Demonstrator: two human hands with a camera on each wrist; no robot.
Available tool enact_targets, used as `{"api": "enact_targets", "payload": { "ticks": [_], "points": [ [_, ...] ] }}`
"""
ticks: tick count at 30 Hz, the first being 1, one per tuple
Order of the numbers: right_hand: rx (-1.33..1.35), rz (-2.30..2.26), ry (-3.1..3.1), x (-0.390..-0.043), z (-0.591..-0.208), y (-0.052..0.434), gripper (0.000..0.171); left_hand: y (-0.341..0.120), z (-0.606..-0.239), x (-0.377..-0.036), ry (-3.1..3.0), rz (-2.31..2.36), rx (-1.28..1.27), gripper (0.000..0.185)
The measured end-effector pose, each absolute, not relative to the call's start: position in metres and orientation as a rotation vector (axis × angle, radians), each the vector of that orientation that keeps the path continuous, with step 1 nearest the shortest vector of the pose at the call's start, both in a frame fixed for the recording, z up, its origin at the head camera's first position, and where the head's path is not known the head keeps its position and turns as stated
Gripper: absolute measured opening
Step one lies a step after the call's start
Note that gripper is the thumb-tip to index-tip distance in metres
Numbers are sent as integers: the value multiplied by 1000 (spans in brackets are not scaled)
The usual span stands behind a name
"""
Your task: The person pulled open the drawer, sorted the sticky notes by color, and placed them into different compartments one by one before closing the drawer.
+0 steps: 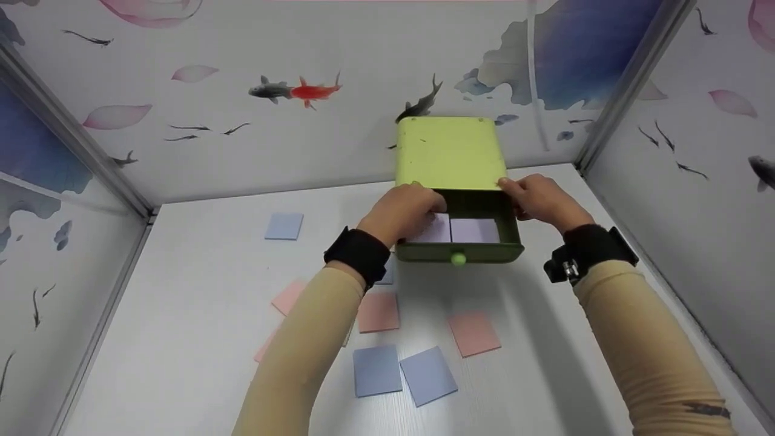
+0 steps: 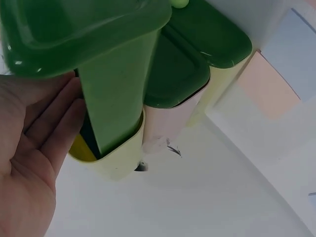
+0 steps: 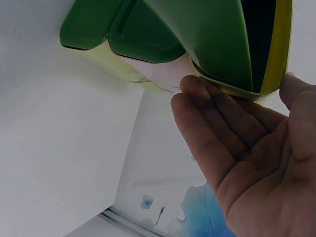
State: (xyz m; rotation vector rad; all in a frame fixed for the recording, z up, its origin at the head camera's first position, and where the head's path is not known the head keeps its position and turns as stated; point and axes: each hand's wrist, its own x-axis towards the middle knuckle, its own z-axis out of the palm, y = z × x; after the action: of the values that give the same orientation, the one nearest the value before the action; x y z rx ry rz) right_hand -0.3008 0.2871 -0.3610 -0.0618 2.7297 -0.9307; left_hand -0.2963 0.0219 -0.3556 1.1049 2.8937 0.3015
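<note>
Your left hand (image 1: 404, 210) and right hand (image 1: 540, 198) lay with straight fingers against either side of the green drawer box (image 1: 451, 154), which stood at the counter's (image 1: 200, 315) back, its drawer (image 1: 463, 239) pulled out.

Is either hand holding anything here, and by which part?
Neither grips anything. The left hand and right hand lie with straight fingers against the two sides of the green drawer box, by its open drawer.

Cabinet (image 1: 451, 151): lime-yellow shell; drawer (image 1: 460, 251) dark green with a lighter green knob (image 1: 458, 260). Cards on the white table (image 1: 181, 303): pink and pale blue at 6 o'clock of the drawer. Walls (image 1: 303, 139): white, patterned with fish and petals.
</note>
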Motion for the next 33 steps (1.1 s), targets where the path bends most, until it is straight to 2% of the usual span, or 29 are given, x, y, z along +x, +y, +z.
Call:
{"api": "enact_targets", "payload": {
  "ticks": [9,20,26,33],
  "points": [
    [-51,-902,2740,-302,-360,289,62,4,-341,-295,2874,340,1208,18],
    [-82,-882,2745,-302,-361,291,61,-40,-332,-293,2926,536,1186,18],
    [-65,-895,2730,-303,-361,290,63,-72,-339,-294,2963,596,1126,17],
    [-61,-897,2725,-303,-361,288,63,-96,-364,-290,2982,579,1043,17]
  ]
}}
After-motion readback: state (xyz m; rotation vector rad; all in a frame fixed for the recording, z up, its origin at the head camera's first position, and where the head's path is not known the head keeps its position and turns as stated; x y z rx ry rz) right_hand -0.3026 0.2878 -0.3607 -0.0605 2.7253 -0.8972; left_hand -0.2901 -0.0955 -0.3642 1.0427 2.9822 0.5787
